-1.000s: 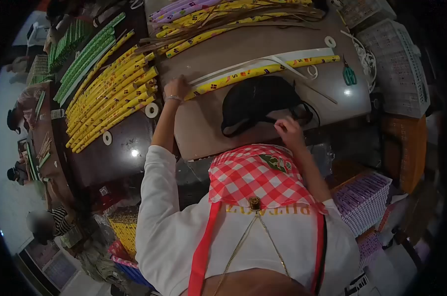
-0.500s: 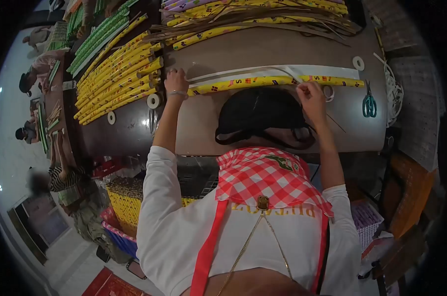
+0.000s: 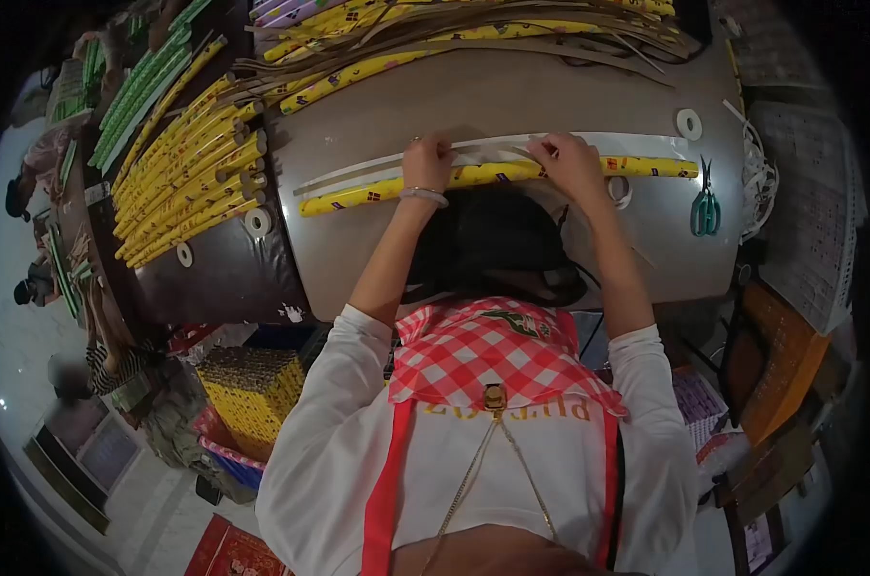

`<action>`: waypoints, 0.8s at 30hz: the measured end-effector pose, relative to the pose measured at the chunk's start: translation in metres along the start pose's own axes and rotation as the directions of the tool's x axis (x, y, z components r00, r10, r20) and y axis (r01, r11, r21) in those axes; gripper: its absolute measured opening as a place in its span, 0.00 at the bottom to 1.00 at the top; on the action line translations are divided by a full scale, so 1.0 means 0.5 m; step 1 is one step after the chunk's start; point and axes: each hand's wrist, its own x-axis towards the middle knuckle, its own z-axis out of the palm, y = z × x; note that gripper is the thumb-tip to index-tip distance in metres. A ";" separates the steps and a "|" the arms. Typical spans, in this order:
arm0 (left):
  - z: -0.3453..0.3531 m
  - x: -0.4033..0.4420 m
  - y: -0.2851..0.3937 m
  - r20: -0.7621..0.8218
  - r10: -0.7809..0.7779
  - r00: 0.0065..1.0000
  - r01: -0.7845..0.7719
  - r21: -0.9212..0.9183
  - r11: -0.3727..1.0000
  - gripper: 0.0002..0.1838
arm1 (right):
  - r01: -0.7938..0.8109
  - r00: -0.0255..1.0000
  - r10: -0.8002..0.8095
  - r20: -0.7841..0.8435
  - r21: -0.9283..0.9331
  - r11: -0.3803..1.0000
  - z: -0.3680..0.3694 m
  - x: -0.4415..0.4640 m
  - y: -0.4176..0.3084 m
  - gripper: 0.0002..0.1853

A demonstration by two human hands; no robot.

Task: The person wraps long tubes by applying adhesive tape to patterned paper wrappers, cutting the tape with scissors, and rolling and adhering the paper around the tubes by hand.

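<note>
A long yellow printed roll [image 3: 368, 194] lies across the table in front of me, with a white strip [image 3: 637, 142] along its far edge. A thin brown strip [image 3: 344, 173] runs beside the roll and passes under my hands. My left hand [image 3: 428, 165] is closed, its fingers curled on this strip left of the middle. Further right, my right hand [image 3: 567, 165] pinches the strip with thumb and forefinger, just over the roll. The fingertips partly cover the strip. A black bag [image 3: 488, 240] sits between my forearms, near the table edge.
Teal scissors [image 3: 706, 211] and a white tape roll [image 3: 688, 124] lie at the right; another ring [image 3: 620, 192] is near my right wrist. Yellow rolls [image 3: 190, 187] are stacked left. More rolls with brown strips [image 3: 550, 55] lie at the back. Other people sit far left.
My left hand has moved right along the roll, away from its left end, nearer my right hand. The right hand has shifted slightly left. The whole view has moved a little.
</note>
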 end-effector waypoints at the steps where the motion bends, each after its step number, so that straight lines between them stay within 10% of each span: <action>1: 0.002 0.000 -0.004 0.010 -0.006 1.000 0.006 -0.008 1.000 0.07 | -0.008 1.000 0.008 0.009 -0.006 1.000 0.006 0.000 0.011 0.18; 8: -0.013 0.000 0.006 0.068 -0.067 0.995 0.070 -0.045 0.997 0.09 | -0.065 0.995 0.065 -0.072 0.008 0.998 -0.051 0.005 0.133 0.11; 14: -0.007 0.001 -0.006 0.064 -0.046 0.997 0.048 -0.028 0.998 0.10 | -0.376 0.926 0.294 -0.235 -0.532 0.759 -0.225 -0.023 0.313 0.15; 20: -0.012 0.002 0.001 0.063 -0.058 0.996 0.060 -0.039 0.997 0.09 | -0.539 0.830 0.476 -0.289 -0.634 0.555 -0.309 -0.059 0.476 0.11; 22: -0.012 0.003 0.001 0.065 -0.076 0.995 0.079 -0.042 0.996 0.09 | -0.369 0.800 -0.026 -0.600 -0.526 0.766 -0.284 -0.050 0.403 0.10; 24: -0.013 0.003 0.002 0.082 -0.093 0.992 0.095 -0.031 0.995 0.09 | -0.135 0.777 -0.172 -0.606 -0.427 0.894 -0.244 -0.028 0.262 0.09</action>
